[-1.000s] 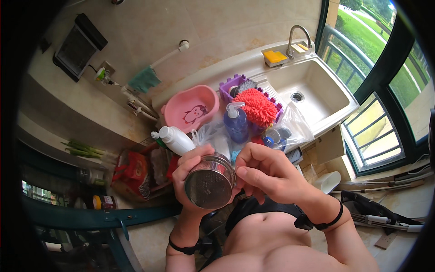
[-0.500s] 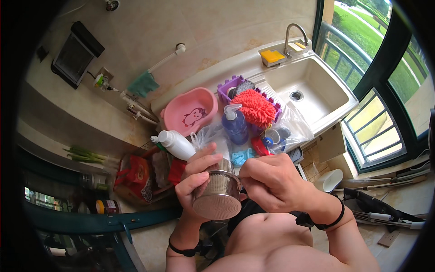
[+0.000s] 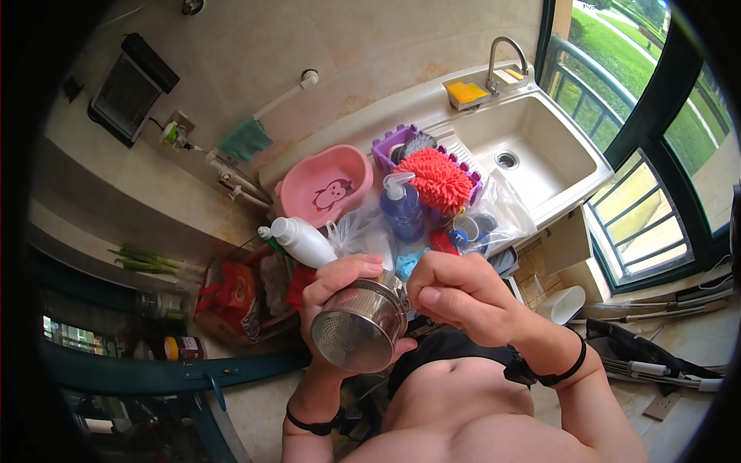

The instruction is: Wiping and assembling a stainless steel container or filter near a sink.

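Observation:
In front of my belly, my left hand [image 3: 330, 297] is wrapped round a silver metal strainer basket [image 3: 356, 332] with a finely perforated wall and bottom. The basket lies tilted, its round bottom toward me. Its far end is partly covered by my fingers. My right hand [image 3: 467, 297] is closed beside the rim on the right, thumb pressed to the curled fingers. Whatever those fingers grip is hidden. Just beyond the hands lie a light blue cloth [image 3: 411, 264] and a blue pump bottle [image 3: 402, 214].
A pink basin [image 3: 301, 181], a white bottle [image 3: 303, 241] and a purple basket [image 3: 384, 157] topped by a red chenille mitt [image 3: 436, 179] crowd the counter. The sink [image 3: 552, 154] with its faucet [image 3: 502, 46] is at the far right. A red bag [image 3: 235, 297] stands at left.
The strainer basket has turned in my left hand, so its bottom faces me more fully and sits a little further left. My right hand has shifted slightly and stays closed at the rim.

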A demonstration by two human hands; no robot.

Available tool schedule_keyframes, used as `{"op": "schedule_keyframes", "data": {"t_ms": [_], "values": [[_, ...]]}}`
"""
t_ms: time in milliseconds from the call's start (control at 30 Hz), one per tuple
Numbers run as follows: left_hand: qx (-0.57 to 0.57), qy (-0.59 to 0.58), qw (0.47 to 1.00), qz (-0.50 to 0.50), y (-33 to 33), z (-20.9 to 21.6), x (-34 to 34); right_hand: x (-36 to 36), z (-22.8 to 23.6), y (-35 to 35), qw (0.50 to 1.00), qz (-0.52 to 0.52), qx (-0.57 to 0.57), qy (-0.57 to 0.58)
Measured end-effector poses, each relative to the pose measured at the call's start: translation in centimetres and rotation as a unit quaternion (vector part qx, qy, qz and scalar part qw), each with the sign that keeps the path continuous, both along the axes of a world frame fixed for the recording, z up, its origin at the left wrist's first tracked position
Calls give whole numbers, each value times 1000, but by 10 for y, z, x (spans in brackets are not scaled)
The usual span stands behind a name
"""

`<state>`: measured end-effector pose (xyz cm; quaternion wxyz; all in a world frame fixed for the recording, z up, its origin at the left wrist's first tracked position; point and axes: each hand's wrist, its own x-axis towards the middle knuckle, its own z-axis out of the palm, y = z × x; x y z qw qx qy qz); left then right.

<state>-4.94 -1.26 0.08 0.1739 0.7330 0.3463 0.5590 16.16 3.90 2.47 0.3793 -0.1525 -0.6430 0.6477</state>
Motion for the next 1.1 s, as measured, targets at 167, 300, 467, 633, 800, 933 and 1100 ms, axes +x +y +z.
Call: {"op": "schedule_keyframes", "data": {"t_ms": [167,300,467,633,800,933,1100], "values": [[1,5,1000,0,0,1,2,0,-2,-2,999,-24,15,45],[12,-1,1000,-2,0,-1,3,2,1,-3,1000,-17,22,11],[81,19,997,6,2,-4,4,6,5,0,994,7,101,-47],[44,43,998,5,-5,-6,8,13,4,1,985,-25,161,-47],[92,92,991,-36,-1,-4,-2,12,-1,-2,969,-98,216,-62],[83,161,983,-24,-5,14,-3,10,-7,0,883,-179,432,-49],[104,187,976,-29,-4,25,2,12,-2,3,891,-155,426,-37]]}}
